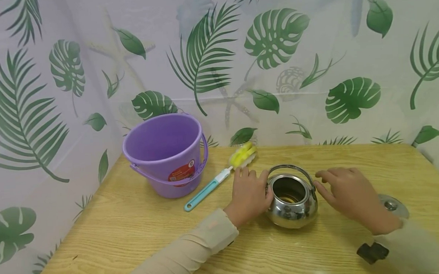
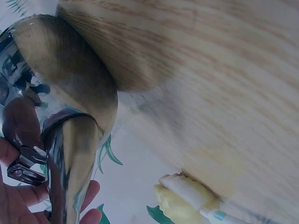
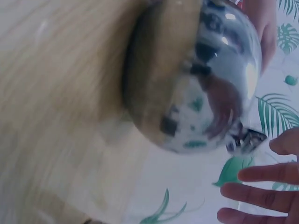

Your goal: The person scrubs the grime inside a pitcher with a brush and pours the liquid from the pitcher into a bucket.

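A shiny steel kettle [image 1: 290, 209] stands upright on the table, lidless, its hoop handle [image 1: 292, 166] raised. My left hand [image 1: 249, 195] is at the kettle's left side; in the left wrist view its fingers [image 2: 91, 193] reach round behind the spout [image 2: 70, 168], with the thumb close by the handle's hinge. To the right of the kettle, my right hand [image 1: 348, 192] hovers with fingers spread, fingertips near the handle's right hinge. The right wrist view shows these fingers [image 3: 261, 196] apart from the kettle body [image 3: 196, 84]. Behind the right wrist lies the round steel lid [image 1: 393, 206], partly hidden.
At the back left stands a purple bucket [image 1: 161, 156], its handle folded down in front. Between bucket and kettle lies a cleaning brush [image 1: 207, 191] with a teal handle and a yellow and white sponge head [image 1: 243, 154]. A leaf-printed curtain [image 1: 216, 71] borders the wooden table [image 1: 110, 240].
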A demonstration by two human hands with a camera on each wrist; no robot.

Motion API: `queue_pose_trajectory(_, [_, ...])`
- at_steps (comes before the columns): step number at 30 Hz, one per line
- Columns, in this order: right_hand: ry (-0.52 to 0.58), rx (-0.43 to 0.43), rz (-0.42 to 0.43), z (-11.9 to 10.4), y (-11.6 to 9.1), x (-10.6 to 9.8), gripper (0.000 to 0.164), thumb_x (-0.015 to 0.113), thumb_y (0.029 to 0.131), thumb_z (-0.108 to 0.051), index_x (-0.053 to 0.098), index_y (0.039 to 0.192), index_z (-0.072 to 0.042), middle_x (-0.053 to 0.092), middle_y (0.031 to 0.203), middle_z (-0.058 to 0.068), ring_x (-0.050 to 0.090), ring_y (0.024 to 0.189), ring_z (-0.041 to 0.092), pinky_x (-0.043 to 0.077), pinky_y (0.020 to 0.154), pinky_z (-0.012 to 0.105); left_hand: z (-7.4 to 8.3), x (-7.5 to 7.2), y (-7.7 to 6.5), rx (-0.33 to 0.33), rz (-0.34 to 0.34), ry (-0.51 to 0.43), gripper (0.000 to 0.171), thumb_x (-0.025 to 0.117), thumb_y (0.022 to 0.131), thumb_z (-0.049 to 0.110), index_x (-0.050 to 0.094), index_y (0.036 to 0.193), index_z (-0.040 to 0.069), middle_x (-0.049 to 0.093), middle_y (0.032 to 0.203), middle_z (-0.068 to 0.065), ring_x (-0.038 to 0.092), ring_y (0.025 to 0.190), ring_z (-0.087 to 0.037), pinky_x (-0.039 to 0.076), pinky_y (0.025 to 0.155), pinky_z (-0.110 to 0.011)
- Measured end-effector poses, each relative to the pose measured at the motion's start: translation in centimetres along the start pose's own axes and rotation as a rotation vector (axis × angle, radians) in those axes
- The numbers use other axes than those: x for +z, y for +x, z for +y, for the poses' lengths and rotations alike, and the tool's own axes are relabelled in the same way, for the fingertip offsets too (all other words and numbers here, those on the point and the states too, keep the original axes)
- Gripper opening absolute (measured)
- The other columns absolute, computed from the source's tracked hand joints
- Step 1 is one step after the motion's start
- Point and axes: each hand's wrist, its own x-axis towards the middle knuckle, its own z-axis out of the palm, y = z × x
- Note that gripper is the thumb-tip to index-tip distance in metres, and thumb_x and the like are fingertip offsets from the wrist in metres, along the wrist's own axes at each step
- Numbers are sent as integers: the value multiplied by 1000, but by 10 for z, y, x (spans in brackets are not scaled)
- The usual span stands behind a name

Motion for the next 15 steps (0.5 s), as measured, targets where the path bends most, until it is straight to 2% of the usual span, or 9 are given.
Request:
queue_pose_trajectory(2, [-2,26,-28,-5,0,1,21,69,80,-23,68,91,-6,68,73,6,62,60,22,49,69,51,0,0,0,0,3,0,25,52,88,37,63,104,21,67,78,1,60,81,-19,41,89,-39])
queue_pose_trajectory(7, [-14,64,-67,-11,-2,9,26,68,81,-28,65,93,-5,62,66,1,57,55,16,48,63,45,0,-1,0,2,-1,-7,24,52,88,36,62,103,21,67,78,1,59,81,-19,41,89,-39])
queue_pose_trajectory(15, [-52,4,4,-11,-3,20,33,54,90,-34,64,87,-3,54,57,-2,49,48,11,43,52,37,-1,-1,-1,5,5,5,24,52,88,37,62,103,22,67,78,1,60,81,-19,42,89,-39])
